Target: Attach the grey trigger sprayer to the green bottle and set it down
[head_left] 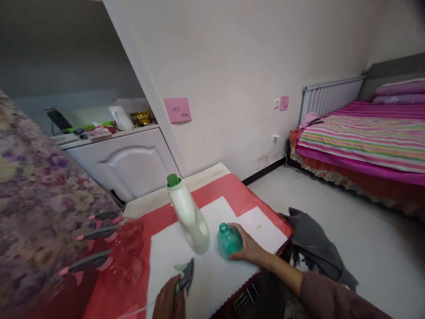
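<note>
My right hand (244,243) is wrapped around the right side of a small green see-through bottle (228,243), which stands on the white sheet with its neck uncapped. At the lower middle, my left hand (169,299) grips a grey and green spray trigger head (186,277); a thin pale tube trails off to its left. Between and behind my hands stands a tall pale green jug (191,217) with a handle. Its neck shows a green insert at the top and no outer cap.
Several clear spray bottles with grey and pink heads (96,261) stand on the red table cover (215,188) at left. White sheets (166,248) lie on it. A floral curtain (40,199) hangs at far left. Grey cloth (315,248) lies right of the table.
</note>
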The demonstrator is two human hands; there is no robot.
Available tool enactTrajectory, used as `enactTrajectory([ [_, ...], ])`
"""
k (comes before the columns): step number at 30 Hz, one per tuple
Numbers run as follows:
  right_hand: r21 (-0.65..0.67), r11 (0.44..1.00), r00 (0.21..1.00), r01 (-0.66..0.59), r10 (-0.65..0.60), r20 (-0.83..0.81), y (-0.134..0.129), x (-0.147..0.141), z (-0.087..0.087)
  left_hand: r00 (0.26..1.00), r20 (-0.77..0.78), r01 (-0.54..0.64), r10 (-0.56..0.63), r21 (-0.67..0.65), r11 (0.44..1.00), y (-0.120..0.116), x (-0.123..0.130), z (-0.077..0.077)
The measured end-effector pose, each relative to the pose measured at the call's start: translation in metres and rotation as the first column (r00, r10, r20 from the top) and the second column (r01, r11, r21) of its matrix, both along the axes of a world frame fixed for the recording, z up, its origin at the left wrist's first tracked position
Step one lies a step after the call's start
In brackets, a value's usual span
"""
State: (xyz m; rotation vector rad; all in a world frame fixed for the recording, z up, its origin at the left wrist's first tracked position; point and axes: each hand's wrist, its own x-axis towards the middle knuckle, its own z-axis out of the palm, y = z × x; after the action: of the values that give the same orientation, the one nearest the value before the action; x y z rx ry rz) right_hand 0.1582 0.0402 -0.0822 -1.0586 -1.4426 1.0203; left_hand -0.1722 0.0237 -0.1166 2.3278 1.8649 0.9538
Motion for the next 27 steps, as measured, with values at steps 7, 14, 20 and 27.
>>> enactTrajectory([
  [7,0.030,1.000,1.000,-0.001,0.000,0.030,-0.007,-0.002,-0.015,1.000,-0.010,-0.029,0.030,0.029,0.999,-0.009,0.007,0.007],
  [14,0.052,0.994,0.993,-0.096,0.092,0.070,-0.014,0.000,-0.009,0.994,-0.100,-0.029,0.043,0.137,0.990,-0.013,0.015,0.019],
  [20,0.052,0.993,0.993,-0.107,0.105,0.048,-0.014,0.000,-0.009,0.979,0.198,-0.079,0.051,0.135,0.988,-0.029,0.052,0.083],
  [27,0.043,0.994,0.994,-0.105,0.103,0.046,-0.015,-0.001,-0.008,0.447,0.893,-0.045,-0.054,0.083,0.996,-0.056,0.133,0.192],
])
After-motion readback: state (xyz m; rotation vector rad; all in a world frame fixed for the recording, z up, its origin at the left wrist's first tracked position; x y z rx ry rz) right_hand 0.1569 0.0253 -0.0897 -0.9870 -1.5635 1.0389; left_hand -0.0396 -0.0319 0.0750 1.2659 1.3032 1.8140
